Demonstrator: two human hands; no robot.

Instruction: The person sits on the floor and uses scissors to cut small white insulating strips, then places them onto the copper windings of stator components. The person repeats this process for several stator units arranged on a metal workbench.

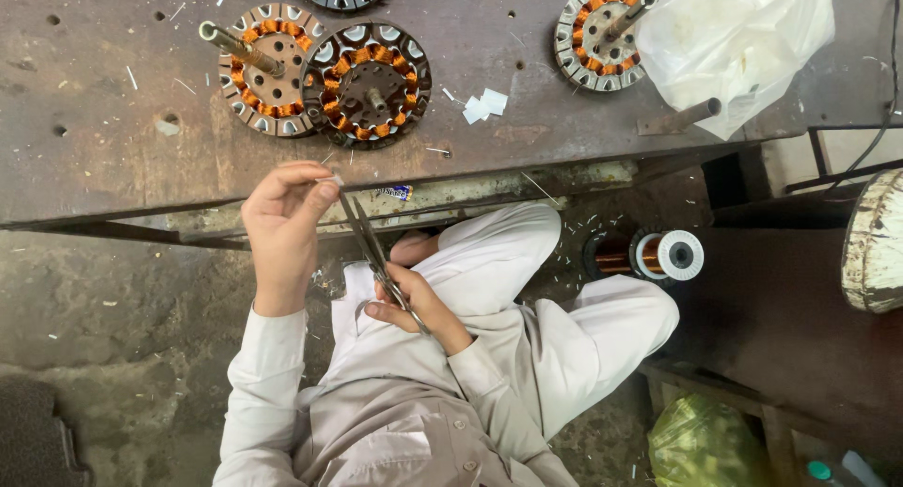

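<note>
Pinching a small white paper strip (331,180) in the left hand (282,219), the right hand (409,299) grips grey metal scissors (372,247), blades at the strip. Round copper-wound stators (367,83) wait on the rusty workbench (113,120); cut pieces (484,104) lie there already.

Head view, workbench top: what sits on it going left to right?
Stator with a long shaft → dark stator overlapping it → small white paper pieces → third stator with shaft → white plastic bag. A further stator at the top edge is cut off.
</note>
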